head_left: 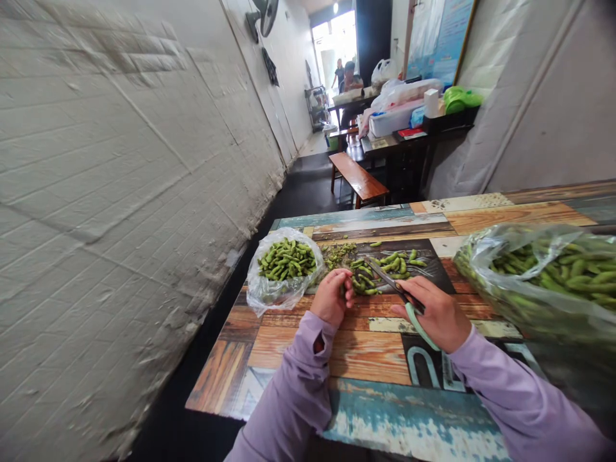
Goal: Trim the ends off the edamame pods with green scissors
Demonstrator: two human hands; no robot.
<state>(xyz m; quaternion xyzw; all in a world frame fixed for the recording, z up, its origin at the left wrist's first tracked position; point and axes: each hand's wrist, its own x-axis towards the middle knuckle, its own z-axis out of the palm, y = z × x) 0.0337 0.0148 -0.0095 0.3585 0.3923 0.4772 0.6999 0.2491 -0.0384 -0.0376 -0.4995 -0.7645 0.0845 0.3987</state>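
Observation:
My right hand is closed round the pale green handles of a pair of scissors, whose blades point up and left over loose green pods. To its left, my left hand has its fingers curled together near the blade tips; a bit of green shows at the fingers, most likely a pod, but it is largely hidden. Beyond my left hand lie small trimmings. A clear plastic bag with pods stands at the left of the patterned table. A larger clear bag full of pods lies at the right.
A pale wall runs along the left. Past the table stand a reddish wooden bench and a dark table with a plastic box, bags and green items. Two people are far back near the bright doorway.

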